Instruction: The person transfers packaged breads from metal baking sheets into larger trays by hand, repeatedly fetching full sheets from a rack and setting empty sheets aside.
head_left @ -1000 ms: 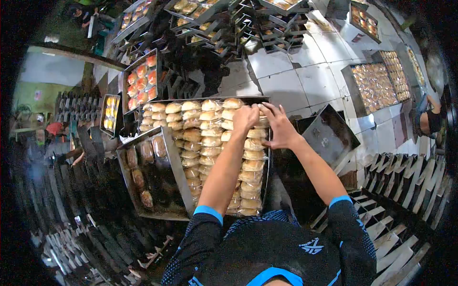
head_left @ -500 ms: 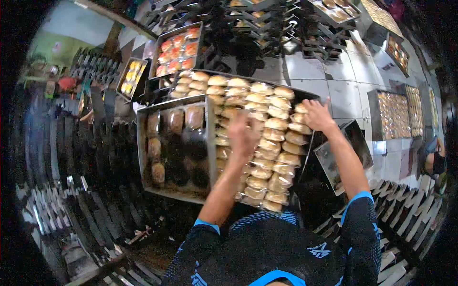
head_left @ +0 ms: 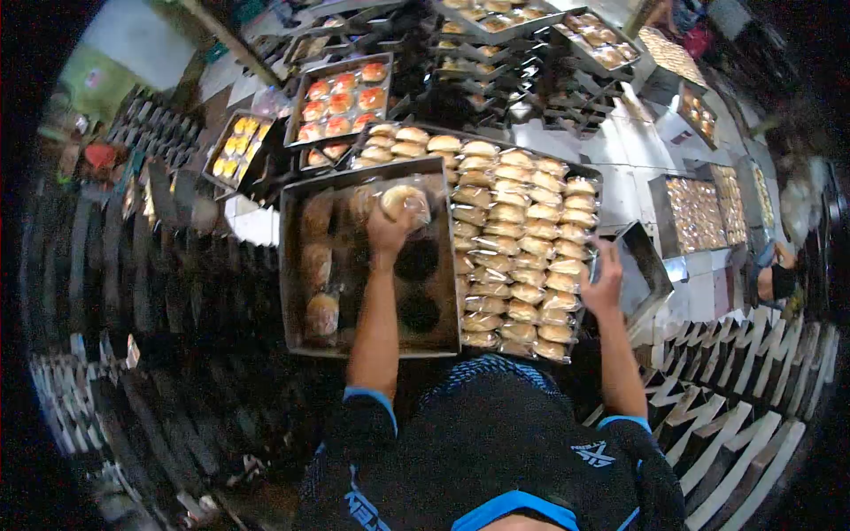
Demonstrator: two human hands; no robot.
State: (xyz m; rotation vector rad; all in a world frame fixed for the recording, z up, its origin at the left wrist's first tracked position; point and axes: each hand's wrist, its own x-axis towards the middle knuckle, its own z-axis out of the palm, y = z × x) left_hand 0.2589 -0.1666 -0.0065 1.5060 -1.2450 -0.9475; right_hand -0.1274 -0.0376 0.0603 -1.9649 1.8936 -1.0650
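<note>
My left hand (head_left: 391,232) is over the dark metal tray (head_left: 372,347) on the left, its fingers around a pale round wrapped bun (head_left: 405,205). Browner wrapped buns (head_left: 323,314) lie along that tray's left side and top. Right beside it, a large tray holds packed rows of wrapped golden buns (head_left: 509,230). At that large tray's right edge is my right hand (head_left: 604,281), fingers apart, with nothing visible in it.
Behind stand trays of red-topped buns (head_left: 339,104) and yellow-topped buns (head_left: 237,150). An open metal tray (head_left: 639,265) lies right of my right hand. Stacked trays (head_left: 739,363) fill the lower right. Another person's arm (head_left: 777,270) shows at the far right.
My left hand has moved left from the packed rows to the dark tray, now with a bun. My right hand has come down along the large tray's right edge. The camera view has shifted.
</note>
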